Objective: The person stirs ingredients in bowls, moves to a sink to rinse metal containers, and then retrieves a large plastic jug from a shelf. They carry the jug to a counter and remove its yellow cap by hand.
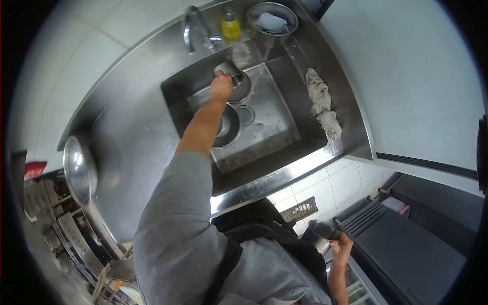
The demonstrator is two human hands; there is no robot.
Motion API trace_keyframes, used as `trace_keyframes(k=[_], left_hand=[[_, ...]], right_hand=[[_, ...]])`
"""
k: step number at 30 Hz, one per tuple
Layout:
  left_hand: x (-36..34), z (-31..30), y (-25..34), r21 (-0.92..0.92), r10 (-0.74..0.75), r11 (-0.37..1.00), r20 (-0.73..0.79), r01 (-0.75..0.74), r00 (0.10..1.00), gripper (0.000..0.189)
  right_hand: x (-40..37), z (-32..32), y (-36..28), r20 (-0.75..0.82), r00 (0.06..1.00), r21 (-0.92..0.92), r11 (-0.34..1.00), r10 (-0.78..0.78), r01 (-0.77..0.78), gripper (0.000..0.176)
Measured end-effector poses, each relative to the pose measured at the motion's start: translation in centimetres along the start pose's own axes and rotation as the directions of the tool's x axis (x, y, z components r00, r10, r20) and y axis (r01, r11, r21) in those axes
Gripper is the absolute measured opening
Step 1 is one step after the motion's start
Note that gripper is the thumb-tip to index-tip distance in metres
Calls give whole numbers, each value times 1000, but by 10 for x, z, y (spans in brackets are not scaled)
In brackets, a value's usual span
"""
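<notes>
- Grey sleeve (pixel 173 203) fills the space nearest your head camera, its arm stretched forward over the rim of the sink (pixel 269 183). That long reach could let the forearm brush the metal bowl (pixel 235 127) beneath it and slide it against its neighbours.
- Your left hand (pixel 222 87) is at the metal pot (pixel 244 94) in the basin, fingers bent over its near side. You can't tell from this view whether they are clamped on it or only touching. If the metal is wet, a light hold could slip and the pot could tip.
- Beside that pot sit the bowl and a small metal ring (pixel 246 116); crowded like this, they could catch or knock if the pot were pulled sideways.
- Your right hand (pixel 341 247), well apart at your side, has thumb and fingers together on the edge of a metal cup (pixel 316 237). The cup is outside the basin, near your apron (pixel 259 218). Holding it at one side leaves the weight off-centre, so it could swing or spill anything inside; its contents are unclear.
- Behind the basin stand the faucet (pixel 187 35) and a yellow bottle (pixel 231 29); crumpled cloths (pixel 319 94) lie on the right ledge, where a sweeping elbow might drag them in.
</notes>
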State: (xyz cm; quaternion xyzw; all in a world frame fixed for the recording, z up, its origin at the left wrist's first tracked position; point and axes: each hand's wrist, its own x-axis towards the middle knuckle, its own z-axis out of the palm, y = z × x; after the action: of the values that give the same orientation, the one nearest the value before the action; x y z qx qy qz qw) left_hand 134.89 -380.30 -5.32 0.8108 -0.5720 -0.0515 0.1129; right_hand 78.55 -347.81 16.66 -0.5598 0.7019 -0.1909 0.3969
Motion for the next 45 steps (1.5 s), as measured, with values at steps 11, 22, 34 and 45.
trace_keyframes(k=[11, 22, 34, 45], left_hand=[[19, 102, -11, 81, 83, 991, 214, -103, 973, 24], [-24, -42, 33, -454, 224, 887, 274, -79, 935, 27], [-157, -119, 62, -645, 337, 410, 764, 645, 550, 20], [-90, -61, 0, -264, 148, 963, 375, -47, 915, 24]], right_hand=[[10, -18, -33, -378, 920, 124, 979, -105, 163, 70], [124, 69, -136, 97, 923, -206, 900, -372, 384, 50], [158, 163, -160, 333, 763, -178, 758, -553, 627, 42], [146, 143, -115, 170, 941, -133, 940, -292, 315, 38]])
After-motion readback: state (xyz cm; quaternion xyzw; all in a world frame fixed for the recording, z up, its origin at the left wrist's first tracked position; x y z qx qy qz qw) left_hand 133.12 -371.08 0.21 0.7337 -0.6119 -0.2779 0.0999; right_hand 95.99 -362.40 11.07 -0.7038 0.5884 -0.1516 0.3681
